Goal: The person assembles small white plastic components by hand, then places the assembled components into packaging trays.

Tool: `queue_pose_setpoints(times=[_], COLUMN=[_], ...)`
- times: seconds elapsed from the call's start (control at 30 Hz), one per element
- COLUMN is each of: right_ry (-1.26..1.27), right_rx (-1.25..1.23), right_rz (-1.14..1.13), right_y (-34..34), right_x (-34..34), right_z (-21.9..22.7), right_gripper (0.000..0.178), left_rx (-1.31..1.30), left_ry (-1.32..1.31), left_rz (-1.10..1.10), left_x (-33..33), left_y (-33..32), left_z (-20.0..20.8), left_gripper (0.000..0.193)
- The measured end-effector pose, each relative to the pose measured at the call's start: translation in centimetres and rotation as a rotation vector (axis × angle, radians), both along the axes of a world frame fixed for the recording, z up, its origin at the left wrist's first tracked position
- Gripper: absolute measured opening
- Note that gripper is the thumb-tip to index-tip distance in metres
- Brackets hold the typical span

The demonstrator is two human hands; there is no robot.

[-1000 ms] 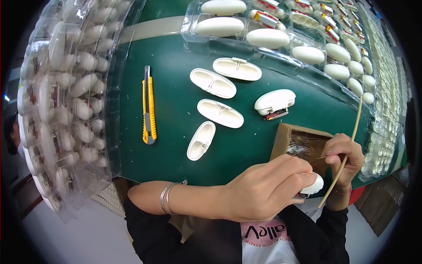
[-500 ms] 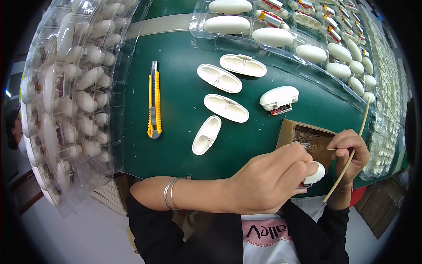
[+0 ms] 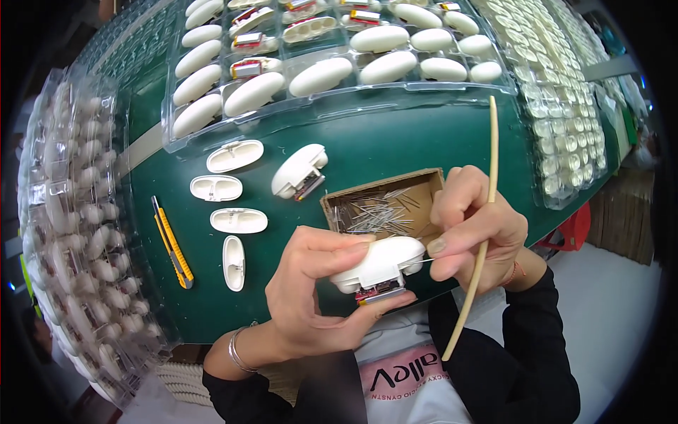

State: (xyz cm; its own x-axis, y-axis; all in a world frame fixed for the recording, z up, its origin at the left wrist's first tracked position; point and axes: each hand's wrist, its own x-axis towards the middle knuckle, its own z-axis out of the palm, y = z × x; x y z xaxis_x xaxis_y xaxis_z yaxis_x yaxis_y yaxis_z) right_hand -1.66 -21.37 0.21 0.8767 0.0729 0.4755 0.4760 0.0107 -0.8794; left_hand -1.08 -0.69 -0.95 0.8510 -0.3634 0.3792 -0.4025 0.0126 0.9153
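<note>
My left hand grips a white oval plastic housing, thumb on top and fingers underneath. A red circuit board and a silver battery pack show at its underside. My right hand pinches a thin metal pin, whose tip meets the housing's right end. A long, thin wooden stick is also held across the fingers of that hand. Just beyond the hands, a small cardboard box holds loose metal pins. Another white housing with its electronics exposed lies behind the box's left side.
Several empty white half shells lie on the green table, with a yellow box cutter left of them. Clear trays of white housings fill the back. Stacked trays stand at left and right.
The view has swung right. My left hand has turned, showing the housing more fully, and my right hand has brought the pin from above the box to the housing's end.
</note>
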Motion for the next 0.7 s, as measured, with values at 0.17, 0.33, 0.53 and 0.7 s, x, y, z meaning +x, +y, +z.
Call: queue_pose_setpoints(times=[0.17,0.33,0.53,0.7], right_ry=[-0.056,-0.059,-0.064,-0.084], right_rx=[0.027,0.027,0.036,0.018], right_rz=[-0.039,-0.046,-0.049,-0.030], right_y=[0.04,0.07,0.32,0.45], right_x=[-0.62,-0.70,-0.69,-0.66], right_z=[-0.03,0.18,-0.13,-0.51], right_gripper=[0.022,0.021,0.018,0.027], left_rx=[-0.115,-0.099,-0.070,-0.087], left_ry=[0.138,0.179,0.151,0.165], left_rz=[-0.084,-0.116,-0.116,-0.114], left_x=[-0.34,-0.34,-0.50,-0.51], left_y=[-0.02,0.03,-0.17,-0.07], left_z=[-0.19,0.25,0.25,0.23], left_gripper=[0.069,0.068,0.069,0.068])
